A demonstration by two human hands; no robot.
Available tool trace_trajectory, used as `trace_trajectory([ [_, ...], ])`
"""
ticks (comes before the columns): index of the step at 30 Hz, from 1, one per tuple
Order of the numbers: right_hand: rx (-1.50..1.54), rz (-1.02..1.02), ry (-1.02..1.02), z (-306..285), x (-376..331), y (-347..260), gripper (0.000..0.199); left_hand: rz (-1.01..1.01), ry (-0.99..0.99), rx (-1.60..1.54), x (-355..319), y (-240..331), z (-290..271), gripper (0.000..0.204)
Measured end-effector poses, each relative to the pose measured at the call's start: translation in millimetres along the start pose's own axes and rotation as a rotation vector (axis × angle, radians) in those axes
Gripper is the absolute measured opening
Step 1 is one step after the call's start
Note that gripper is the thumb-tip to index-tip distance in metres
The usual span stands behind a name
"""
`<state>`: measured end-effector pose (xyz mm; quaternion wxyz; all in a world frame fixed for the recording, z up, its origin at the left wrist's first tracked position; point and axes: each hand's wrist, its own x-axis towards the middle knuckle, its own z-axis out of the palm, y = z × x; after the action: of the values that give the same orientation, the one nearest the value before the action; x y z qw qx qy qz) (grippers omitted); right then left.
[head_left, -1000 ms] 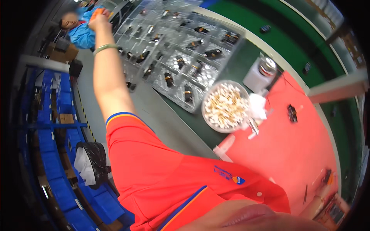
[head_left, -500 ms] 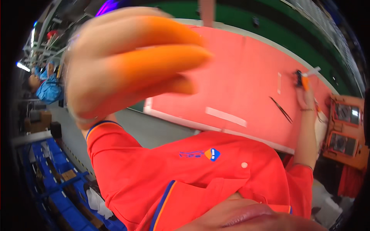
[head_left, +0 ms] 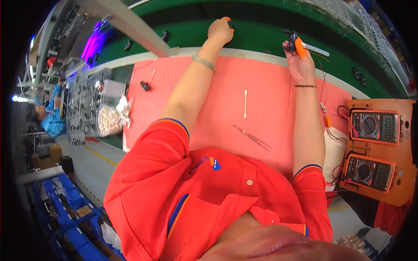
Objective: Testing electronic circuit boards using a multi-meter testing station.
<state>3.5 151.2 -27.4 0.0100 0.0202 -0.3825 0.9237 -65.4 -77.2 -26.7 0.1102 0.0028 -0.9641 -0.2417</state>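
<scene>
Black and small, the part sat pinched in your right hand at the far edge of the red mat, an orange-capped finger pressed against it. Your left hand reached farther onto the green belt, fingers curled over another small black piece; I could not tell whether it gripped it. A cotton swab and tweezers lay between your arms. Two orange meters stood at your right.

Two multimeters, right edge of frame, on an orange panel: upper multimeter and lower multimeter, each with a grey rectangular screen.
</scene>
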Motion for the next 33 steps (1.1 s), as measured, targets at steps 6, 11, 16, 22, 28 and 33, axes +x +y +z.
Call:
trace_trajectory([
  [6,-0.213,-0.068,0.067,-5.5,18.3,14.6,0.027,-0.086,-0.327,-1.181,-19.1,49.2,34.4,0.042],
  [11,-0.289,-0.109,0.091,-4.7,16.1,22.1,0.027,0.016,-0.289,-1.302,-31.1,68.8,34.8,0.04],
  [16,-0.386,-0.076,0.006,1.8,12.0,23.8,0.028,0.013,-0.218,-1.143,-41.6,69.9,31.3,0.042],
  [22,-0.357,-0.099,-0.02,4.4,5.6,22.3,0.025,0.107,-0.1,-0.839,-47.4,67.8,22.4,0.047],
  [28,-0.179,-0.048,-0.044,-9.7,12.4,17.4,0.023,0.233,0.417,0.273,-9.8,-11.7,-14.4,0.049],
  [33,-0.21,-0.06,0.006,-17.1,20.7,16.7,0.022,-0.185,-0.011,0.527,17.4,-115.6,-57.4,0.027],
])
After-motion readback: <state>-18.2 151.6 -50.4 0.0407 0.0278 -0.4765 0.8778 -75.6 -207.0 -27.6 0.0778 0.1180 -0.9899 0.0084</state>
